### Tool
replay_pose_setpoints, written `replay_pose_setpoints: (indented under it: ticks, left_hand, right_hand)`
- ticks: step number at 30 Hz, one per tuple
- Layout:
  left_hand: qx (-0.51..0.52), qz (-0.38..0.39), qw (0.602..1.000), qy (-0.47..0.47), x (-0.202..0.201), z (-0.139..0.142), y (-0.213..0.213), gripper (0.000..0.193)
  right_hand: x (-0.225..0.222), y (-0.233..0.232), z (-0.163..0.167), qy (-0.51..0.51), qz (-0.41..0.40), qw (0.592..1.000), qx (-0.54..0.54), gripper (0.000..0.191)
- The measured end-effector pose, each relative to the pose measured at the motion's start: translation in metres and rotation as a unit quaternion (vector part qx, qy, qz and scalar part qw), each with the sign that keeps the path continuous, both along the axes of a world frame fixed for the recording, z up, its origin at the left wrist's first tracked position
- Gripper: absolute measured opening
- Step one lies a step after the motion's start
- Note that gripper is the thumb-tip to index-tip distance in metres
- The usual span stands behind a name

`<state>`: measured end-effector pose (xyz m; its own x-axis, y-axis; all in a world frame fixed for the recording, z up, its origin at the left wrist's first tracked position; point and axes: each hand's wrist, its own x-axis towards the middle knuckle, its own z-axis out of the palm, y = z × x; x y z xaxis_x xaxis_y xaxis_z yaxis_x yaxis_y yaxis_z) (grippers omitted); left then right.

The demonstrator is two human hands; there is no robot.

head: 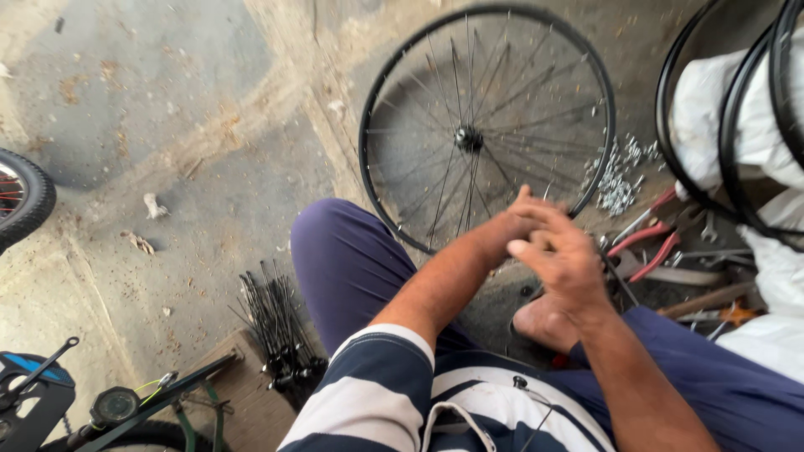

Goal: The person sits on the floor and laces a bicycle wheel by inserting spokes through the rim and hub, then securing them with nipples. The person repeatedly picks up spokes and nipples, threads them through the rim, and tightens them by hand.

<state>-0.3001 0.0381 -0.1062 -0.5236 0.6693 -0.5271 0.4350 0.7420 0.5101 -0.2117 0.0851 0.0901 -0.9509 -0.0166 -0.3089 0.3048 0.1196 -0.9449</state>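
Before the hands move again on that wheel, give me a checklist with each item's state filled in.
1. Wheel steady: ok, its lower rim sits against the person's knee, standing on the floor.
2. Left hand at the rim: ok, it rests at the lower rim.
3. Right hand grip: cannot tell, the fingers overlap the left hand and hide whatever they pinch.
4. Spare spokes within reach: ok, a bundle lies left of the leg.
5. Nipples at hand: ok, a pile lies right of the wheel.
6. Pliers ready: ok, red-handled, on the floor.
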Motion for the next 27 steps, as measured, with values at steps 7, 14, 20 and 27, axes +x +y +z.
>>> replay_pose_setpoints:
  ticks: [7,14,20,27]
  left_hand:
    - [-0.052,-0.001,0.991,0.121,-0.017,0.121,-0.003,0.043]
    - [0.018,0.193,0.950,0.245,-0.105,0.295,-0.084,0.034]
    - [0.151,0.222,0.941,0.206,-0.112,0.385,-0.170,0.021]
    - [0.202,0.228,0.938,0.165,-0.097,0.368,-0.166,0.031]
  right_hand:
    - [0.029,0.068,0.071,0.127,-0.166,0.978,-0.012,0.022]
    - [0.041,0.114,0.084,0.203,-0.268,0.913,-0.232,0.009]
    - [0.045,0.094,0.093,0.202,-0.258,0.925,-0.194,0.011]
    - [0.042,0.087,0.069,0.172,-0.252,0.941,-0.148,0.011]
